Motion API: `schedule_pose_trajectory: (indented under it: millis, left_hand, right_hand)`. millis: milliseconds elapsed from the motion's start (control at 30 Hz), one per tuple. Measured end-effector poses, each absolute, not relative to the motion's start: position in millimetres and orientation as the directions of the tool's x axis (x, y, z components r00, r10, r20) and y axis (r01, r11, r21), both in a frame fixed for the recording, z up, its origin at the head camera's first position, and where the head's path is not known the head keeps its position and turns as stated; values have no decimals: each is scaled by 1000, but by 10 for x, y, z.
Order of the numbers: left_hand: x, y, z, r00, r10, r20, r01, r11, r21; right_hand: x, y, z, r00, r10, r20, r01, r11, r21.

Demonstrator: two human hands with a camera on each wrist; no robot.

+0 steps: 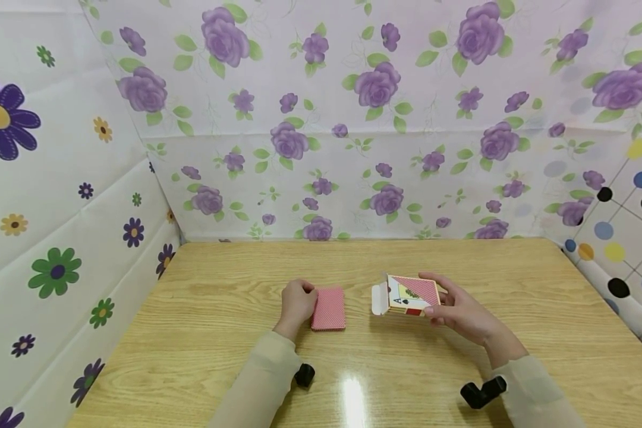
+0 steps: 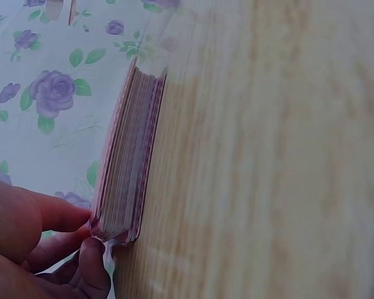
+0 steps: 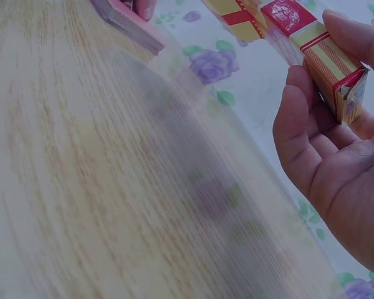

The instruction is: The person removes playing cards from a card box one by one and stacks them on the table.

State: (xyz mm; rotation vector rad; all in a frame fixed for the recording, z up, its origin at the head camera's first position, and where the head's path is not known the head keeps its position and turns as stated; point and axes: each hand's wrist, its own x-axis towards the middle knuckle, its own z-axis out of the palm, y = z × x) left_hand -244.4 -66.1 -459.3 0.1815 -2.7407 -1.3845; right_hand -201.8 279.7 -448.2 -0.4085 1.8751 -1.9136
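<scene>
A deck of playing cards [image 1: 329,310] with red patterned backs lies face down in a stack near the middle of the table. At its left side is my left hand [image 1: 298,303], fingers curled. The left wrist view shows its thumb and fingers pinching one end of the card stack [image 2: 126,156]. To the right, my right hand [image 1: 468,314] grips a card box [image 1: 414,294] by its right end, above the table. The box shows an ace on its front, and its white flap [image 1: 378,299] stands open toward the deck. In the right wrist view, thumb and fingers hold the card box [image 3: 330,68] along its sides.
The wooden table [image 1: 219,279] meets a rose-patterned cloth [image 1: 321,119] behind, a flowered cloth [image 1: 59,208] on the left and a dotted cloth [image 1: 615,238] on the right. Black wrist devices [image 1: 484,392] sit at both sleeves.
</scene>
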Motion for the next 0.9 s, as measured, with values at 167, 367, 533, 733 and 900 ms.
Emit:
schedule_pose_trajectory:
  millis: [167,367,533,733,900]
  left_hand:
    - [-2435,-668,-4600,-992,-122,8,-65,579,812]
    - [-2432,-670,-4588,-993,-119,-10,-75,557,827]
    - [-2418,-659,-4561,-992,-126,-15,-80,535,841]
    - [-2393,-646,-4551,-992,-123,-11,-76,531,844]
    - [-2381,-636,-4551,-993,-117,2,-62,544,837]
  right_hand:
    - [-2019,2800,-4490,-863,-499,-81,95,-1,-996]
    - [-2017,2797,-4488,-863,-499,-74,87,-2,-996]
    - [-2017,2791,-4481,-864,-498,-76,90,-4,-996]
    - [-2021,2785,-4481,-865,-496,-79,93,-3,-996]
    - [-2025,2783,-4489,-866,-494,-79,93,-4,-996]
